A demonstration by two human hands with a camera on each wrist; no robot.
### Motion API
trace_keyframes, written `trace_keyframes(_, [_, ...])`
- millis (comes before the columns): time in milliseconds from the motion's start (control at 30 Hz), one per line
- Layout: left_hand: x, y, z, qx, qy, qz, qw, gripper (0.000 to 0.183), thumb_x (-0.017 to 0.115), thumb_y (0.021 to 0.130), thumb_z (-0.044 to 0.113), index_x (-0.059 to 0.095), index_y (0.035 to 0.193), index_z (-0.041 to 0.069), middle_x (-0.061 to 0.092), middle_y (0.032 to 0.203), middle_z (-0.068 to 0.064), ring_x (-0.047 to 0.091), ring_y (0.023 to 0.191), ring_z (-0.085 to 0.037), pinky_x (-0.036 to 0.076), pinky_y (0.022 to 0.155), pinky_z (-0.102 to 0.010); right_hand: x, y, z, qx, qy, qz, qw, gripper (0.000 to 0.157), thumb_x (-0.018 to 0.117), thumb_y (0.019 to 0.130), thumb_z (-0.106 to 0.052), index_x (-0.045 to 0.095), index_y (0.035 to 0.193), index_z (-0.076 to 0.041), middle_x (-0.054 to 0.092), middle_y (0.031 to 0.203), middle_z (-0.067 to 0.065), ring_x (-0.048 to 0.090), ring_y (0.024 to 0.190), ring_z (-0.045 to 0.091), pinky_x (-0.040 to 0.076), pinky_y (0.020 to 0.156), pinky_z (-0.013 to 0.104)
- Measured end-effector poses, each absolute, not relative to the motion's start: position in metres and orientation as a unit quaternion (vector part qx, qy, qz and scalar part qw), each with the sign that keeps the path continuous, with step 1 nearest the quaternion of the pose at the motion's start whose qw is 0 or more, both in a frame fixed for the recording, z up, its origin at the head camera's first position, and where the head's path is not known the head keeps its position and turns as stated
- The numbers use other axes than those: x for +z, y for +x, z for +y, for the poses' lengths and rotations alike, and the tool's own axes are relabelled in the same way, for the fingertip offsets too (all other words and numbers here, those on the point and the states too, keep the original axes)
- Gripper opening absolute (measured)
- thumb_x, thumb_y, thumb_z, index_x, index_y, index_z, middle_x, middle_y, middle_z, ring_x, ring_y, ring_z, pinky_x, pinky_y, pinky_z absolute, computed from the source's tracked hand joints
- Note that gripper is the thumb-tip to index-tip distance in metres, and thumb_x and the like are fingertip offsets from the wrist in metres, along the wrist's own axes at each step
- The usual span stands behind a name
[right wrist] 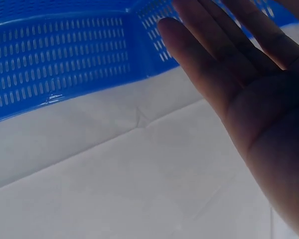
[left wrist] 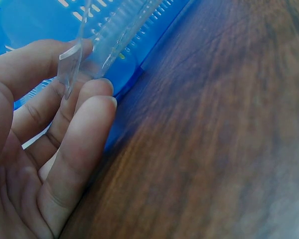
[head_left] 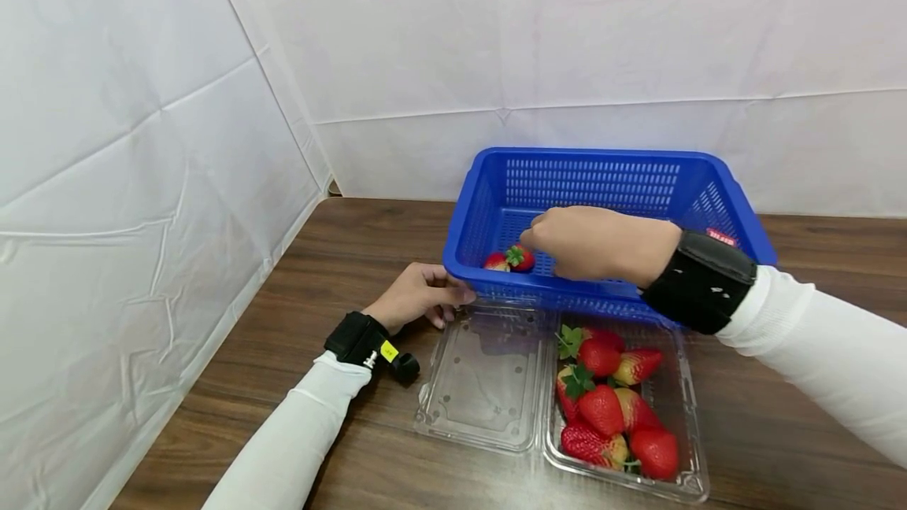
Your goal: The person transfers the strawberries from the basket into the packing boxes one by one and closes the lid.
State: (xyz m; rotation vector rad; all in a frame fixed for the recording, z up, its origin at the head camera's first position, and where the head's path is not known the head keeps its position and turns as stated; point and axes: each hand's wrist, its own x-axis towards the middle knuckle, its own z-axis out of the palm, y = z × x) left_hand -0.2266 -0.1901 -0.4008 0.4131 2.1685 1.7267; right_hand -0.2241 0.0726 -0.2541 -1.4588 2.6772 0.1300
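Inside the near part of a blue plastic basket (head_left: 588, 154) is my right hand (head_left: 595, 242), just beside two strawberries (head_left: 522, 260). In the right wrist view its fingers (right wrist: 189, 45) look loosely extended, with no fruit seen in them; the fingertips are partly out of view. My left hand (head_left: 418, 297) pinches the far left corner of the flat lid (head_left: 489, 392) of a clear plastic clamshell box. The left wrist view shows the clear edge (left wrist: 72, 64) between thumb and fingers. Several strawberries (head_left: 602, 412) lie in the box's right half (head_left: 697, 447).
The box lies opened out on a brown wooden table (head_left: 340, 258), up against the basket's near side. White sheeting (head_left: 602, 38) hangs behind the basket and along the left. A red label (head_left: 721, 237) shows at the basket's right inside.
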Motion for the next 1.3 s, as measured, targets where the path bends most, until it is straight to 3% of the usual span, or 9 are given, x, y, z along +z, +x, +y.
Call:
trace_keyframes(300, [-0.402, -0.226, -0.19, 0.604, 0.142, 0.766, 0.166, 0.025, 0.075, 0.083, 0.023, 0.072, 0.099, 0.004, 0.068, 0.078, -0.008, 0.062, 0.061, -0.021, 0.057, 0.048, -0.027, -0.269, -0.239, 0.06, 0.087, -0.48, 0.872, 0.039, 0.019, 0.065, 0.086, 0.004, 0.069, 0.103, -0.005, 0.067, 0.086, 0.006, 0.058, 0.075, 0.018, 0.059, 0.074, 0.035])
trace_keyframes(1167, [-0.401, -0.227, -0.186, 0.604, 0.137, 0.768, 0.163, 0.022, 0.075, 0.084, 0.021, 0.072, 0.099, 0.005, 0.068, 0.077, -0.007, 0.062, 0.06, -0.019, 0.056, 0.048, -0.026, -0.299, -0.278, 0.044, 0.08, -0.463, 0.879, 0.084, 0.01, 0.069, 0.087, -0.006, 0.066, 0.096, -0.006, 0.063, 0.077, 0.004, 0.056, 0.069, 0.018, 0.057, 0.073, 0.036])
trace_keyframes(1300, [-0.401, -0.227, -0.186, 0.604, 0.134, 0.768, 0.164, 0.022, 0.075, 0.084, 0.021, 0.072, 0.098, 0.005, 0.068, 0.077, -0.007, 0.062, 0.06, -0.02, 0.056, 0.048, -0.026, -0.303, -0.281, 0.042, 0.072, -0.452, 0.882, 0.108, 0.004, 0.068, 0.087, -0.006, 0.066, 0.089, -0.009, 0.06, 0.072, 0.001, 0.054, 0.064, 0.017, 0.055, 0.066, 0.033])
